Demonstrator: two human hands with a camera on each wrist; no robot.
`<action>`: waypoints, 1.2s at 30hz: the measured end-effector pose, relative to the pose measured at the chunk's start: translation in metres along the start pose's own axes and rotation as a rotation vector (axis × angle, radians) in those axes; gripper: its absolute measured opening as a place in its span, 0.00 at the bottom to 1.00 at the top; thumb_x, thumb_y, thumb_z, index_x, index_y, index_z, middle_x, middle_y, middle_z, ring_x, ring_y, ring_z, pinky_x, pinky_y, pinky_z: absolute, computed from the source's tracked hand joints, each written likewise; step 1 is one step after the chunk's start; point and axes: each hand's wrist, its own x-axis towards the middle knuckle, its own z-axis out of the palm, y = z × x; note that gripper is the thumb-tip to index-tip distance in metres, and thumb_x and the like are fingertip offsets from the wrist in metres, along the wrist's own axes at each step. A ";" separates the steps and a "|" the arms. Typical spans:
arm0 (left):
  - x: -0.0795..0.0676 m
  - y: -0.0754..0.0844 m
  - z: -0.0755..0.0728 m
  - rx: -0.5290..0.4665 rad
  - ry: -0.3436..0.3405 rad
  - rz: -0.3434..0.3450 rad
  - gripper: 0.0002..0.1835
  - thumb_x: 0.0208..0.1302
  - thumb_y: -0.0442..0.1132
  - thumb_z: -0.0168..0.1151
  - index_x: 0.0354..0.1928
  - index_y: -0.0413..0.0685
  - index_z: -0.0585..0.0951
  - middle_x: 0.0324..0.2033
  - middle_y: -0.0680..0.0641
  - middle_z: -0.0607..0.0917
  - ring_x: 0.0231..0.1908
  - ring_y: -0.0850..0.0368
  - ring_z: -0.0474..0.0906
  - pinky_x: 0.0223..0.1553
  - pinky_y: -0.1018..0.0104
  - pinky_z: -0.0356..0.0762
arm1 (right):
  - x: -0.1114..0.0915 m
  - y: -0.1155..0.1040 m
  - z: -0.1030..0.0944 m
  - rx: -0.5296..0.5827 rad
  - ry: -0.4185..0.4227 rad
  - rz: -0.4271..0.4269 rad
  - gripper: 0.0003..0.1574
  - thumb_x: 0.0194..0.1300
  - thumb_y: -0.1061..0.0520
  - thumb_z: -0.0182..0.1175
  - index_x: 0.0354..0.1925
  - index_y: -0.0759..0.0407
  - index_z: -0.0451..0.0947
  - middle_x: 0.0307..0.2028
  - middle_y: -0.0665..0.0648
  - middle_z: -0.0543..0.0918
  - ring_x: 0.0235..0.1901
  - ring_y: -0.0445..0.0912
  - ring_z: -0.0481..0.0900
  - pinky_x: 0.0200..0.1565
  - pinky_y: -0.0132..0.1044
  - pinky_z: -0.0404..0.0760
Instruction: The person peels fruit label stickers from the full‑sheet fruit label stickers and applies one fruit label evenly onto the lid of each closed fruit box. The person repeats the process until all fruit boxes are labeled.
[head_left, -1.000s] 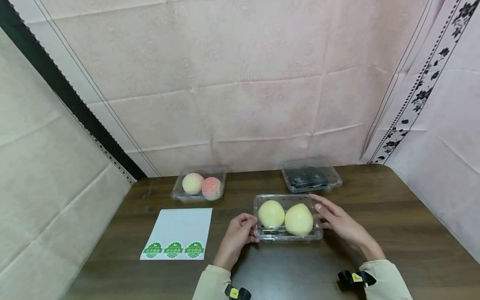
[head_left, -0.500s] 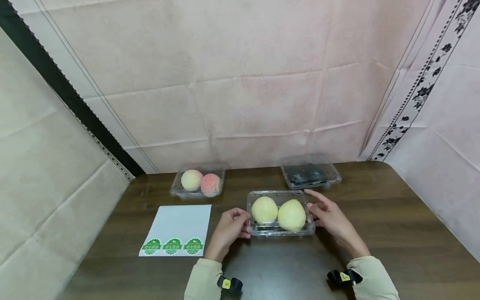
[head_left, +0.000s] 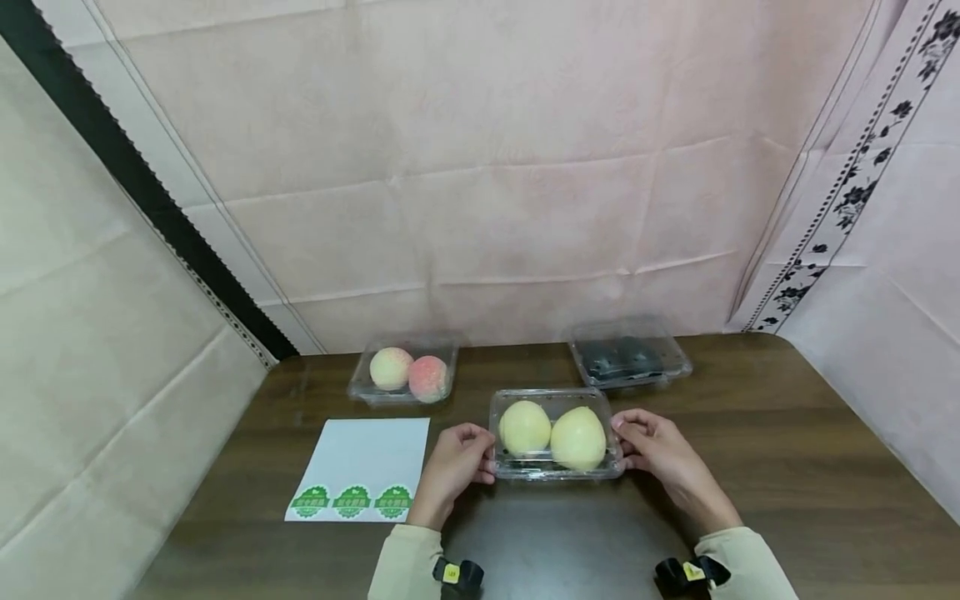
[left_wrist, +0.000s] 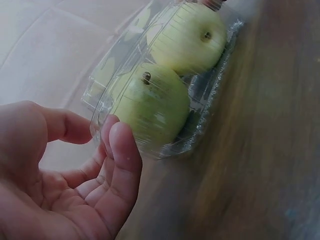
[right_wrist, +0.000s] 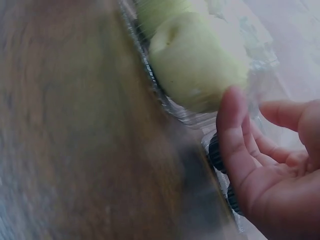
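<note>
Toward the near edge of the bench [head_left: 570,542], the person is wearing a pale cream left sleeve [head_left: 401,565] and matching right sleeve [head_left: 750,568], ending short of the bare left hand [head_left: 456,463] and right hand [head_left: 667,457]. A black left wrist device [head_left: 468,577] and right wrist device [head_left: 670,575] are showing yellow labels [head_left: 451,573].

front fruits [head_left: 578,438]: pale yellow-green | sheet [head_left: 366,458]: white | badges [head_left: 351,502]: green | table [head_left: 555,533]: brown wood-grain | sleeves [head_left: 403,562]: cream

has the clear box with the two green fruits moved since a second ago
Yes, the box has moved left: in the head view, its left side is now closer to the white sheet.
</note>
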 end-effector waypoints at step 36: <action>0.001 0.009 -0.033 0.088 -0.054 -0.032 0.12 0.77 0.37 0.62 0.50 0.33 0.85 0.30 0.45 0.86 0.28 0.59 0.83 0.34 0.67 0.88 | -0.003 -0.003 0.010 0.080 -0.085 -0.032 0.24 0.81 0.61 0.56 0.64 0.78 0.68 0.38 0.53 0.85 0.36 0.43 0.82 0.42 0.37 0.89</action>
